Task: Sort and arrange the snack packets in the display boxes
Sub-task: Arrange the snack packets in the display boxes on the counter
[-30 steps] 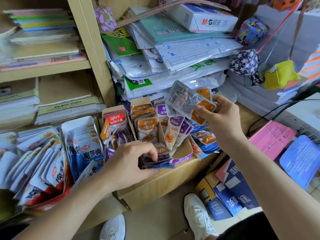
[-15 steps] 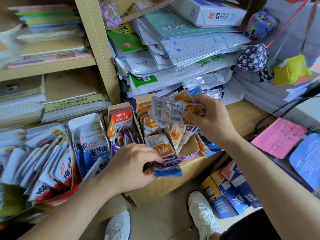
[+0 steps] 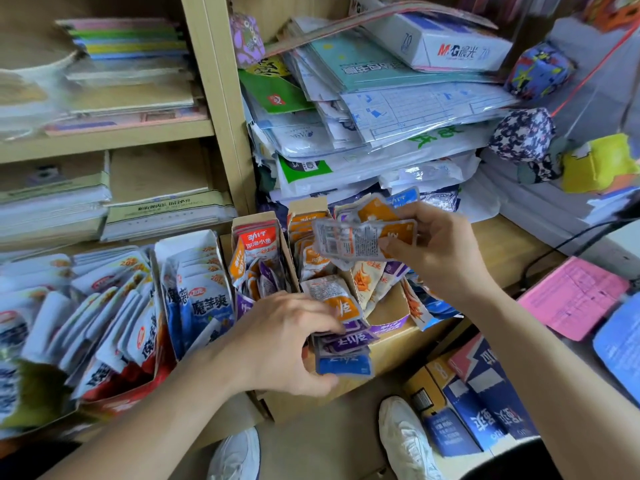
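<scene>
The orange packets (image 3: 363, 237) are what I'm watching. A small fan of them, printed backs toward me, sits above the purple-fronted display box (image 3: 388, 329) in the right hand (image 3: 440, 251). I'd say they're lifted clear of it so each kind can be read before it gets a slot. The thumb is on the near face and the fingers (image 3: 426, 220) are curled behind, clamped on the fan.

Lower down, the left hand (image 3: 277, 341) grips a flat stack of purple and blue packets (image 3: 343, 351) at that box's front lip. Its fingers (image 3: 311, 317) lie over the top with the thumb underneath, squeezed tight. I reckon it's a bundle waiting to go in. One loose orange packet (image 3: 336, 299) lies on that stack or just behind it, and I can't tell which.

The left forearm comes in low from the lower left with the wrist level. The right reaches from the lower right with the wrist cocked up.

Left of the working box stands the red-label box (image 3: 254, 218), its packets upright. Beyond that is the white box (image 3: 187, 240), with blue-and-white packets in tidy rows. All the boxes sit on the wooden surface (image 3: 502, 244), under a slumping pile of stationery (image 3: 381, 133).
</scene>
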The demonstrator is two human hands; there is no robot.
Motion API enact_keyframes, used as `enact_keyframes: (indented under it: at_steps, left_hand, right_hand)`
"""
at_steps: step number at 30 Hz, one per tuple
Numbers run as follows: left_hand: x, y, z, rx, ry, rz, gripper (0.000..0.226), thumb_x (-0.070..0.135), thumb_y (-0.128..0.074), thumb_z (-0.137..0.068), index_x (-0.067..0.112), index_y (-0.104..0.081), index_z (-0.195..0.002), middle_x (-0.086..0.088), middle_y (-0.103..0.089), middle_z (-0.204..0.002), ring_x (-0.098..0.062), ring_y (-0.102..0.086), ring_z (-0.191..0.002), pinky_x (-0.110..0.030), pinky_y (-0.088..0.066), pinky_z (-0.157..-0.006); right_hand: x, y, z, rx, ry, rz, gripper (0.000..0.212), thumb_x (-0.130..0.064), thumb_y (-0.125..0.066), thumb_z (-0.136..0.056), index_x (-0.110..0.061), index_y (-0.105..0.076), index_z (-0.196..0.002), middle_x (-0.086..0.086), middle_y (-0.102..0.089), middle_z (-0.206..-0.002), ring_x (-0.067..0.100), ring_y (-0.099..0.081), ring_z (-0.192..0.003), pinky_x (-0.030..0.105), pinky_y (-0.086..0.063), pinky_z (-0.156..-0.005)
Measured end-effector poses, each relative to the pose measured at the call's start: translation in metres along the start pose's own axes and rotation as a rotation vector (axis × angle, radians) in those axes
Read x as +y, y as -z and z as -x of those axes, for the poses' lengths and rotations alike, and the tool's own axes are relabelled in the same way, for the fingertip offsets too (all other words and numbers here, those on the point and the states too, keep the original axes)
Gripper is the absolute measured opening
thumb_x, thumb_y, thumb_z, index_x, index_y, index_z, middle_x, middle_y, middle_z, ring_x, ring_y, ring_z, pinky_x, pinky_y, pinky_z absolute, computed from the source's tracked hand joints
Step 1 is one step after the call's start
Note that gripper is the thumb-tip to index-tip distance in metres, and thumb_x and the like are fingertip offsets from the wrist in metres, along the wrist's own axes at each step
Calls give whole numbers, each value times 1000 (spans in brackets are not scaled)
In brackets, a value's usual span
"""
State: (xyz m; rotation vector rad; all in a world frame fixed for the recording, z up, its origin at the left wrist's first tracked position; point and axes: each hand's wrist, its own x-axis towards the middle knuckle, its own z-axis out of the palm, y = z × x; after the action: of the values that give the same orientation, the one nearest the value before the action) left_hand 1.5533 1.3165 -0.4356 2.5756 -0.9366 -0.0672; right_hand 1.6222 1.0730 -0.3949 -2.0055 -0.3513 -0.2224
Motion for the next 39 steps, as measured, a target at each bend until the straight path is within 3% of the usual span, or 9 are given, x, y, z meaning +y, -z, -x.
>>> enact_keyframes:
  at_steps: [6,11,18,22,25,27,32,35,39]
  left_hand:
    - [2,3,7,48,36,43,46,63,-65,-77,34,-76,-111,19,-71,-112,0,-63,-103,-27,-53,-92]
    - [0,3,11,60,58,37,49,66,-62,-78,35,-75,-113,20,-70,-116,2,-60,-107,-24,-53,-92]
    - [-2,5,9,67,60,27,51,69,-60,-78,35,-76,-112,21,-70,-116,1,-60,-107,-29,-54,-93]
    - [-2,5,9,80,55,34,50,68,-60,-77,33,-76,-110,20,-71,-113,-1,-62,-105,-31,-55,-92]
    - [-4,3,9,78,53,32,49,67,-61,-78,33,-76,-110,19,-72,-112,0,-62,-106,-31,-54,-93]
    - [-5,2,10,97,48,32,46,66,-62,-80,33,-77,-109,20,-72,-111,2,-62,-105,-29,-55,-92]
    - [-9,4,7,227,8,67,30,51,-63,-88,30,-80,-100,19,-75,-99,4,-66,-94,-28,-58,-81]
    - [-12,4,4,260,-5,65,29,53,-63,-89,33,-79,-101,22,-73,-103,5,-64,-98,-28,-58,-81]
    - [-20,2,-2,145,65,34,47,65,-43,-92,38,-73,-116,20,-61,-130,-1,-49,-120,-32,-49,-93]
  right_hand:
    - [10,-41,-4,-187,197,495,13,-16,-74,-86,-17,-66,-97,-9,-55,-67,13,-48,-59,31,-40,-56]
    - [14,-47,-10,-203,166,641,17,-25,-70,-90,-14,-60,-99,2,-59,-71,27,-54,-65,37,-46,-56]
    - [1,-31,-16,-46,194,572,43,-16,-80,-81,-17,-65,-121,6,-73,-85,25,-67,-76,37,-56,-70]
    - [-2,-33,-14,126,299,481,37,-13,-84,-77,-14,-67,-111,0,-71,-89,18,-64,-72,40,-56,-68]
    - [4,-47,-10,21,447,462,16,-9,-82,-79,-16,-75,-93,-11,-71,-82,-3,-55,-65,29,-55,-64]
    - [12,-58,-6,-141,482,501,14,-7,-81,-79,-16,-79,-89,-6,-75,-84,6,-65,-71,35,-58,-66]
    - [14,-51,-4,-176,287,350,34,-8,-70,-86,-19,-73,-118,-5,-73,-110,5,-66,-90,30,-58,-80]
    - [7,-28,0,-99,172,247,28,-3,-69,-84,-20,-76,-105,-9,-70,-93,5,-64,-82,23,-55,-72]
    - [3,-7,19,-397,45,263,14,-12,-73,-86,-20,-76,-98,-9,-71,-83,8,-66,-77,19,-52,-68]
